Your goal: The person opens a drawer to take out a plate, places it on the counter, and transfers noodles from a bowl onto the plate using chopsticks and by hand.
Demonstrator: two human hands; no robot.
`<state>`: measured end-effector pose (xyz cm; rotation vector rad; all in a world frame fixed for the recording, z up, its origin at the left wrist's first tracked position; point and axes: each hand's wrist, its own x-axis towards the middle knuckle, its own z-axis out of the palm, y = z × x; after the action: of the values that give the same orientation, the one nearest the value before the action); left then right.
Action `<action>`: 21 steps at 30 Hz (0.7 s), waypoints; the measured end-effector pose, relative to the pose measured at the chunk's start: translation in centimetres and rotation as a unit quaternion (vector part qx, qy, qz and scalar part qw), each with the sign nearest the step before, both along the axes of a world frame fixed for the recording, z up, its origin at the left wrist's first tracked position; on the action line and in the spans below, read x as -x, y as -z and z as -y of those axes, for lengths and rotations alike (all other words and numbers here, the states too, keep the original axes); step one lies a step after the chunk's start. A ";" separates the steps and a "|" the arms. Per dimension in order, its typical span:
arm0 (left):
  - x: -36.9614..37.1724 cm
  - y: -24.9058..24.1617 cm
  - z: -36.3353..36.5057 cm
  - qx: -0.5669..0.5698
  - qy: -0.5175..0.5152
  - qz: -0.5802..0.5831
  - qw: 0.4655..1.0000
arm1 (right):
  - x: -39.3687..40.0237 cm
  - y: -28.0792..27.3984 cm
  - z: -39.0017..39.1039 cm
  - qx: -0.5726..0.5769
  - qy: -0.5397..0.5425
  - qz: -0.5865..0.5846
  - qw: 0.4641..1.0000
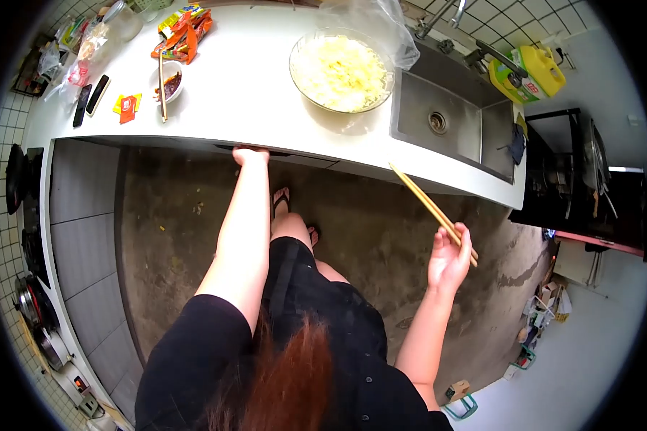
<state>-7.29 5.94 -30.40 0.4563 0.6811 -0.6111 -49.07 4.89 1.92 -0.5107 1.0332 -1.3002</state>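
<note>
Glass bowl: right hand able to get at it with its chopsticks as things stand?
Probably yes, with a forward reach. The right hand holds the chopsticks, tips by the counter edge; nothing visible blocks the near side of the glass bowl, and the plastic bag lies at its far side.

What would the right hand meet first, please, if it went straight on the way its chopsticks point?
Chopsticks leading, the right hand would probably meet the front edge of the white counter first. Depth is unclear: if the tips clear its top, the glass bowl is next in line.
</note>
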 end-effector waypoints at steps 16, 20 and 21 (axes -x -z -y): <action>-0.9 -6.2 -0.8 -0.020 0.021 0.035 0.999 | 5.2 -0.2 -7.0 0.022 -0.029 -0.282 0.959; -0.5 -3.1 -2.9 -0.047 0.034 -0.032 0.998 | 3.1 0.7 -5.6 0.031 -0.092 -0.359 0.928; -0.2 -3.0 -3.1 -0.042 0.006 -0.049 0.998 | 2.5 0.8 -5.1 0.034 -0.108 -0.365 0.924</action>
<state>-7.05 9.05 -27.40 0.5123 0.7998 -0.6205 -51.55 10.02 1.12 -1.1860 1.4892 -0.9532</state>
